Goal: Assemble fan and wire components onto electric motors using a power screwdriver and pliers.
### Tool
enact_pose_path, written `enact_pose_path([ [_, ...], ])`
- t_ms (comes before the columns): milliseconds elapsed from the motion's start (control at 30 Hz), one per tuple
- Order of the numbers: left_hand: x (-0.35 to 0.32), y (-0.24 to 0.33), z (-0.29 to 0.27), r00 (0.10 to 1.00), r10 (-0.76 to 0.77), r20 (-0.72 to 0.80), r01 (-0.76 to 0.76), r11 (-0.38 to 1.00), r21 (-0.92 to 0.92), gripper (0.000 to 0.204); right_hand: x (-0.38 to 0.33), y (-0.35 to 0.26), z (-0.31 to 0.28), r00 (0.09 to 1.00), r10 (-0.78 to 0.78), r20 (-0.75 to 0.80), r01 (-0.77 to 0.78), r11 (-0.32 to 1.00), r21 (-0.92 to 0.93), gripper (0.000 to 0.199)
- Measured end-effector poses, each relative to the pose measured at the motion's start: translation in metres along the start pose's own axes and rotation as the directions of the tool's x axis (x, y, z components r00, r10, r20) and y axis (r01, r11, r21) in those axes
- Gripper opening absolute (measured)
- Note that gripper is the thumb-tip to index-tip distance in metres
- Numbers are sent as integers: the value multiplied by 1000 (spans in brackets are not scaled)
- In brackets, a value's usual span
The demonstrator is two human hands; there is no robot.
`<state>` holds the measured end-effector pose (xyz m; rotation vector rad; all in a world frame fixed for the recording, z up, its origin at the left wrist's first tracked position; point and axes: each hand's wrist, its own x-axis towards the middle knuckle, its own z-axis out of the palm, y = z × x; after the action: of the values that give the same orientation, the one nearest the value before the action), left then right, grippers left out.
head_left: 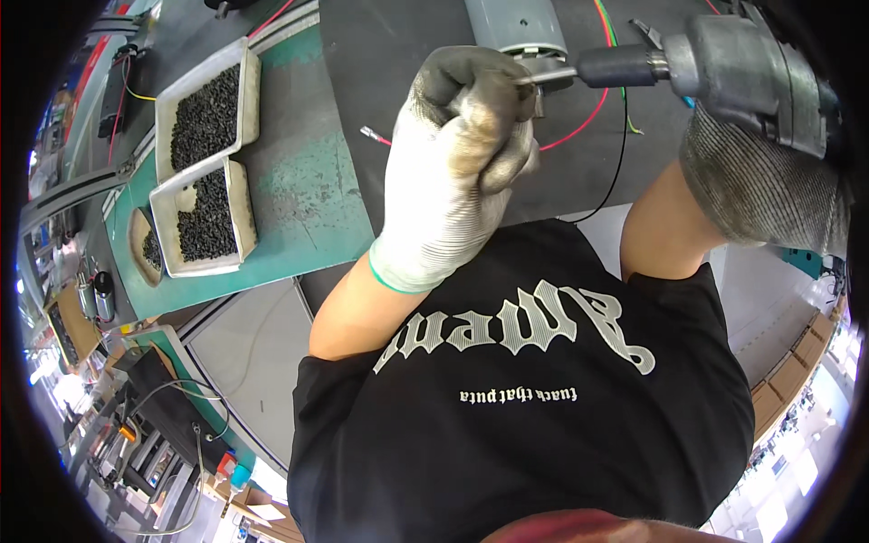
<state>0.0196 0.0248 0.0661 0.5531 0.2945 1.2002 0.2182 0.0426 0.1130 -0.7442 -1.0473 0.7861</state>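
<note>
Head view, looking down over a dark surface [398, 54]. Left hand [457, 154], in a white knit glove with grey, soiled fingertips, is curled into a tight fist; a thin metal piece shows at the far side of the fist, so it seems to pinch something small, though what exactly is hidden by the fingers. Right hand [769, 181], in a grey knit glove, is wrapped around the body of a grey power screwdriver [742, 68]; grip closed, fingers mostly hidden behind the tool. The screwdriver's dark nose and bit [588, 71] point left, the tip meeting the left fist just beside a grey cylindrical housing [516, 27] that stands at the far edge of the surface. Loose wires (red [579, 127], black [620, 154], and a green-yellow one farther back) trail across the surface below the housing, between the two hands. To the left, on a green mat [308, 199], two shallow white trays [249, 100] sit one behind the other, both filled with small black screws [206, 118]; they lie well apart from both hands. A third, smaller dish of the same screws [149, 249] sits at the near left corner of the mat.
</note>
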Motion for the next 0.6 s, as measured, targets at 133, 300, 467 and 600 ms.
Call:
enact_pose_path([
  [133,-14,-6,-6,977,-213,-12,212,964,162,32,-16,0,3,999,43,1,-43,999,0,37],
  [300,-21,-36,-7,713,-699,-52,628,670,-396,25,-17,0,7,998,67,15,-67,998,0,37],
  [467,-4,-58,-18,758,-545,-358,403,824,-399,21,-9,5,4,997,70,24,-70,998,6,37],
  [600,4,-67,-27,813,-551,-190,278,653,-705,16,1,15,17,1000,9,-21,-9,1000,11,37],
])
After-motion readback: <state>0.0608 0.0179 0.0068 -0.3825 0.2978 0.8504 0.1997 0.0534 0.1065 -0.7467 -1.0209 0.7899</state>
